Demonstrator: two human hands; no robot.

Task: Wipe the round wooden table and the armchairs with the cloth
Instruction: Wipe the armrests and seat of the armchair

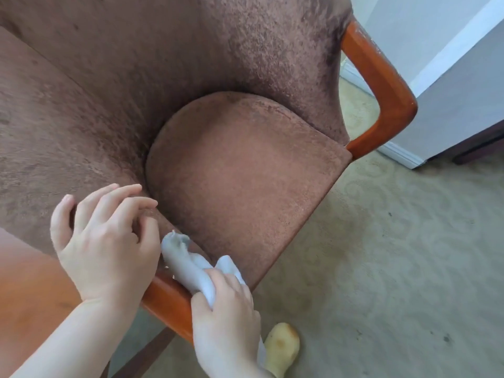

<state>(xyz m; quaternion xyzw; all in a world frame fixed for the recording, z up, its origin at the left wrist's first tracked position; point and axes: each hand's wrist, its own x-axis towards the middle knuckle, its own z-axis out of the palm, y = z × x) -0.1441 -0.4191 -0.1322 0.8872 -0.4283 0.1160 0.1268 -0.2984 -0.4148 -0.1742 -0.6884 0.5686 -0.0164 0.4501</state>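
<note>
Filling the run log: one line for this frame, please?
step: wiping armchair arm | right hand: grips cloth on near wooden armrest | left hand: open, resting on upholstery | table: lower left

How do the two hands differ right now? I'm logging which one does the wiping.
The right hand grips the white cloth against the near wooden armrest; the left hand holds nothing. The left hand's fingers spread loosely over the brown upholstery; the right hand's curl. Both are bare.

Left hand (106,241), right hand (226,309): forearms bare, no rings; sleeves perhaps beyond frame.
</note>
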